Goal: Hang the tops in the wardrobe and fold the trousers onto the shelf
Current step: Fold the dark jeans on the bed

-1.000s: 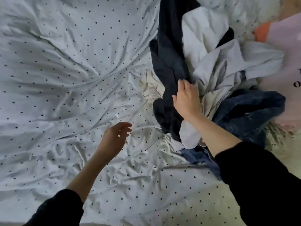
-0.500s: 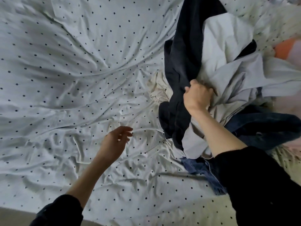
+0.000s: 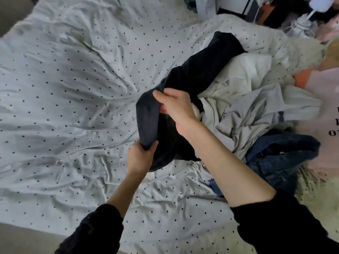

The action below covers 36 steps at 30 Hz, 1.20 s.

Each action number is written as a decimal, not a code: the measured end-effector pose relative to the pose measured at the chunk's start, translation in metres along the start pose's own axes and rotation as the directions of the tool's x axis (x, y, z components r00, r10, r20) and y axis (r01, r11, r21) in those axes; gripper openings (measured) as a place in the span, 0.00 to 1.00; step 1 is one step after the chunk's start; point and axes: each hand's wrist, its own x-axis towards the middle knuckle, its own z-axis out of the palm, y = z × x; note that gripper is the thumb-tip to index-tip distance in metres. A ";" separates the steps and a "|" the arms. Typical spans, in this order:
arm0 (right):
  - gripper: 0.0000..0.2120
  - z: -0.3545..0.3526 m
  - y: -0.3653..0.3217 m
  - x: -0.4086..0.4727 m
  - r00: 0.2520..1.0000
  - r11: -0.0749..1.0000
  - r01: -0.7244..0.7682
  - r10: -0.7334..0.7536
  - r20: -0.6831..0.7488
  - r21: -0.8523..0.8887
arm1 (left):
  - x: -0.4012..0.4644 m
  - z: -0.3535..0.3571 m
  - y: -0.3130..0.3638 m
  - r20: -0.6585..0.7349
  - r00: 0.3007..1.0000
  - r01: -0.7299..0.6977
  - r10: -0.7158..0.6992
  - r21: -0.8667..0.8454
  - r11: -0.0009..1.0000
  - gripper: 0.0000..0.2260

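Observation:
A dark navy garment stretches from the clothes pile toward the middle of the bed, lifted at its near end. My right hand grips its upper edge, fingers curled over the fabric. My left hand grips the lower corner of the same garment from beneath. Under and beside it lies a pale grey garment, crumpled. Blue jeans lie bunched at the right, partly under my right forearm. A pink top with black letters sits at the right edge.
The bed carries a white sheet with small dark dots, wrinkled, spreading over the left and the front. An orange patch shows beside the pink top. Beyond the bed's far right corner stands clutter, including a white object.
My left hand moved from hovering over the sheet to gripping the dark garment's lower corner. My right hand has pulled the garment up and leftward off the pile. The camera view tilted up.

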 end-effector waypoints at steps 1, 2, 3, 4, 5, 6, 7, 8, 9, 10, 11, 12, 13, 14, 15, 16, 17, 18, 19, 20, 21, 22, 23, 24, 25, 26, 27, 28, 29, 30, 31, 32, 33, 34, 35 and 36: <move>0.13 0.008 -0.001 -0.004 1.000 0.999 -0.009 0.010 0.011 -0.037 | 0.000 -0.014 -0.001 -0.044 0.999 0.015 -0.014 0.027 1.000 0.14; 0.14 0.012 0.005 -0.005 0.999 0.997 -0.032 0.032 0.011 -0.066 | 0.001 -0.022 -0.006 -0.052 0.998 0.037 -0.034 0.061 0.997 0.12; 0.16 0.018 0.013 -0.009 0.999 0.991 -0.052 0.053 0.003 -0.123 | -0.001 -0.032 -0.012 -0.057 0.997 0.057 -0.052 0.086 0.995 0.08; 0.19 0.026 0.024 -0.015 0.997 0.981 -0.078 0.077 -0.012 -0.177 | -0.004 -0.045 -0.020 -0.034 0.996 0.082 -0.079 0.092 0.992 0.07; 0.22 0.032 0.036 -0.021 0.995 0.969 -0.100 0.098 -0.017 -0.228 | -0.007 -0.055 -0.029 -0.006 0.995 0.098 -0.097 0.079 0.992 0.12; 0.24 0.045 0.050 -0.032 0.992 0.956 -0.123 0.126 -0.005 -0.266 | -0.011 -0.070 -0.041 0.034 0.994 0.103 -0.105 0.057 0.993 0.17; 0.25 0.046 0.064 -0.038 0.986 0.944 -0.162 0.167 -0.008 -0.288 | -0.012 -0.072 -0.047 0.078 0.994 0.079 -0.083 0.049 0.996 0.21; 0.25 0.050 0.076 -0.044 0.979 0.935 -0.192 0.206 0.013 -0.298 | -0.013 -0.077 -0.053 0.112 0.992 0.054 -0.062 0.072 0.996 0.23; 0.24 0.060 0.086 -0.055 0.966 0.925 -0.223 0.252 0.059 -0.308 | -0.015 -0.085 -0.063 0.127 0.990 0.039 -0.053 0.107 0.993 0.23; 0.22 0.064 0.090 -0.061 0.957 0.921 -0.237 0.276 0.089 -0.308 | -0.015 -0.085 -0.067 0.130 0.991 0.017 -0.035 0.136 0.991 0.22; 0.18 0.071 0.091 -0.067 0.951 0.920 -0.236 0.285 0.121 -0.313 | -0.018 -0.086 -0.072 0.102 0.994 0.018 -0.033 0.145 0.989 0.18; 0.15 0.074 0.088 -0.070 0.948 0.920 -0.229 0.285 0.142 -0.318 | -0.019 -0.086 -0.073 0.054 0.998 0.025 -0.032 0.123 0.992 0.14; 0.13 0.075 0.084 -0.071 0.949 0.918 -0.225 0.282 0.139 -0.326 | -0.022 -0.086 -0.072 -0.007 1.000 0.022 -0.021 0.109 0.994 0.09; 0.14 0.073 0.080 -0.069 0.954 0.912 -0.226 0.279 0.112 -0.343 | -0.022 -0.085 -0.070 -0.051 0.999 0.006 0.001 0.125 0.992 0.06; 0.17 0.071 0.079 -0.067 0.960 0.899 -0.240 0.275 0.047 -0.366 | -0.022 -0.085 -0.070 -0.064 0.998 -0.002 0.014 0.172 0.985 0.06; 0.20 0.065 0.082 -0.063 0.964 0.886 -0.257 0.261 -0.043 -0.385 | -0.021 -0.086 -0.070 -0.034 0.999 -0.011 0.019 0.232 0.973 0.07; 0.22 0.059 0.086 -0.057 0.961 0.879 -0.277 0.244 -0.134 -0.389 | -0.022 -0.086 -0.071 0.035 0.999 -0.021 0.011 0.289 0.957 0.07; 0.23 0.052 0.092 -0.051 0.947 0.878 -0.309 0.248 -0.205 -0.365 | -0.024 -0.087 -0.072 0.122 0.993 -0.044 0.003 0.331 0.943 0.06; 0.22 0.048 0.096 -0.043 0.925 0.877 -0.357 0.286 -0.249 -0.322 | -0.028 -0.089 -0.074 0.217 0.976 -0.075 -0.007 0.364 0.928 0.05; 0.24 0.042 0.100 -0.037 0.899 0.873 -0.408 0.333 -0.284 -0.268 | -0.031 -0.089 -0.076 0.313 0.950 -0.130 -0.002 0.399 0.908 0.04; 0.31 0.039 0.102 -0.030 0.873 0.846 -0.461 0.378 -0.309 -0.268 | -0.034 -0.089 -0.078 0.396 0.918 -0.193 0.004 0.437 0.878 0.05; 0.34 0.038 0.106 -0.024 0.861 0.813 -0.488 0.389 -0.328 -0.319 | -0.036 -0.089 -0.083 0.461 0.888 -0.247 0.009 0.459 0.853 0.07; 0.29 0.035 0.110 -0.018 0.863 0.781 -0.488 0.365 -0.350 -0.390 | -0.037 -0.089 -0.084 0.510 0.860 -0.282 0.003 0.471 0.836 0.08; 0.21 0.034 0.114 -0.016 0.874 0.760 -0.469 0.323 -0.364 -0.450 | -0.037 -0.089 -0.089 0.544 0.839 -0.287 -0.019 0.473 0.833 0.08; 0.11 0.035 0.118 -0.015 0.881 0.740 -0.453 0.284 -0.380 -0.498 | -0.036 -0.092 -0.090 0.572 0.819 -0.275 -0.049 0.466 0.841 0.08; 0.09 0.037 0.121 -0.017 0.891 0.731 -0.428 0.240 -0.386 -0.532 | -0.035 -0.095 -0.092 0.592 0.800 -0.227 -0.095 0.445 0.866 0.10; 0.15 0.040 0.123 -0.019 0.905 0.727 -0.394 0.199 -0.377 -0.562 | -0.033 -0.099 -0.093 0.606 0.784 -0.167 -0.133 0.413 0.895 0.10; 0.19 0.044 0.125 -0.025 0.924 0.746 -0.347 0.170 -0.342 -0.569 | -0.030 -0.103 -0.095 0.600 0.785 -0.113 -0.155 0.386 0.916 0.08; 0.22 0.048 0.129 -0.031 0.949 0.785 -0.276 0.131 -0.287 -0.555 | -0.027 -0.107 -0.096 0.576 0.800 -0.065 -0.167 0.360 0.931 0.11; 0.25 0.052 0.130 -0.039 0.969 0.822 -0.205 0.095 -0.227 -0.531 | -0.021 -0.112 -0.098 0.538 0.823 -0.008 -0.183 0.333 0.943 0.16; 0.27 0.054 0.133 -0.049 0.983 0.857 -0.136 0.055 -0.175 -0.497 | -0.015 -0.116 -0.099 0.505 0.841 0.043 -0.194 0.294 0.955 0.20; 0.28 0.057 0.136 -0.058 0.991 0.880 -0.081 0.023 -0.130 -0.468 | -0.011 -0.120 -0.102 0.459 0.864 0.095 -0.206 0.254 0.963 0.22; 0.28 0.057 0.141 -0.064 0.996 0.894 -0.046 0.005 -0.093 -0.446 | -0.004 -0.123 -0.101 0.422 0.883 0.122 -0.204 0.213 0.969 0.23; 0.29 0.056 0.147 -0.071 0.999 0.896 -0.030 0.008 -0.052 -0.443 | 0.003 -0.125 -0.099 0.388 0.898 0.145 -0.206 0.180 0.973 0.22; 0.29 0.056 0.154 -0.078 1.000 0.892 -0.023 0.018 -0.014 -0.451 | 0.009 -0.126 -0.095 0.362 0.912 0.149 -0.192 0.143 0.978 0.20; 0.29 0.056 0.162 -0.085 0.999 0.881 -0.016 0.034 0.029 -0.473 | 0.016 -0.125 -0.093 0.339 0.925 0.135 -0.169 0.121 0.983 0.19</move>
